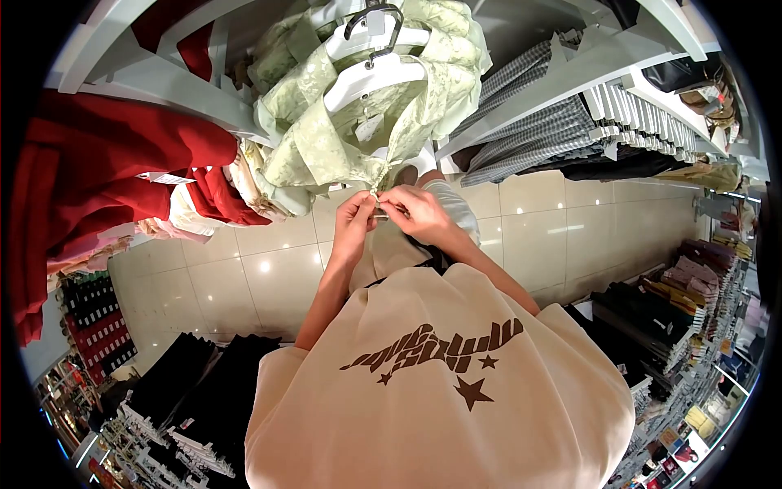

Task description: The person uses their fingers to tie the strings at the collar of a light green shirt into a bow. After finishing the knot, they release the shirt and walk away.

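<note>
A pale green patterned blouse (314, 151) hangs in front of me on a white hanger (371, 80) with a black hook. A white tag (369, 128) shows inside its neckline. At the blouse's lower front, where the fabric gathers into a thin tie (379, 181), both hands meet. My left hand (355, 218) pinches the tie between thumb and fingers. Close beside it, my right hand (414, 213) is closed with its fingertips on the same tie. The exact hold of the fingertips is too small to make out.
Red garments (122, 155) hang at the left, and grey checked garments (529, 130) at the right. White rack rails (183, 94) frame the hanging clothes. Black folded trousers (216, 391) lie behind at the lower left. Shiny floor tiles (281, 277) run between the racks.
</note>
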Demonstrator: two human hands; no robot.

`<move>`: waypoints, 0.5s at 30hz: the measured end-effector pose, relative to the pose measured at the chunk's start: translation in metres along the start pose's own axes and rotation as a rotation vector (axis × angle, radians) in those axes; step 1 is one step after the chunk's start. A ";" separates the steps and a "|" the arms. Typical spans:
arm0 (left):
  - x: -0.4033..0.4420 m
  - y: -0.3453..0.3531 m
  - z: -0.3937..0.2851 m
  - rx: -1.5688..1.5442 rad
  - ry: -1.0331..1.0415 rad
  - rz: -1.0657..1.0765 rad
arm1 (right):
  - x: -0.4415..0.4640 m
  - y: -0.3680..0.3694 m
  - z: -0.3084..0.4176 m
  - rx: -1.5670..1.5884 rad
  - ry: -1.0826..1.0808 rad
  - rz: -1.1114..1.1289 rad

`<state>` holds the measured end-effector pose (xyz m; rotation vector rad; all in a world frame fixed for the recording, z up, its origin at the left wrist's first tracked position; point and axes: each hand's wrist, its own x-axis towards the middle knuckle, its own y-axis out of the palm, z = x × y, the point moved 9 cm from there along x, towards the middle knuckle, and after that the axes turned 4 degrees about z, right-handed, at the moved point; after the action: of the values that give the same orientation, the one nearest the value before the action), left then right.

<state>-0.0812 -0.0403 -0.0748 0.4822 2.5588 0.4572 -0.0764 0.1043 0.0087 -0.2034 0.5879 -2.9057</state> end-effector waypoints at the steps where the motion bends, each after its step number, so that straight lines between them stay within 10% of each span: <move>1: -0.001 0.002 -0.002 -0.002 -0.004 -0.008 | -0.001 0.001 0.004 -0.018 -0.042 0.005; 15: -0.007 0.014 -0.015 -0.286 -0.032 0.079 | 0.001 -0.006 -0.001 -0.051 -0.074 -0.076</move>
<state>-0.0796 -0.0341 -0.0543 0.4817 2.3974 0.8223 -0.0780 0.1096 0.0100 -0.3463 0.6564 -2.9431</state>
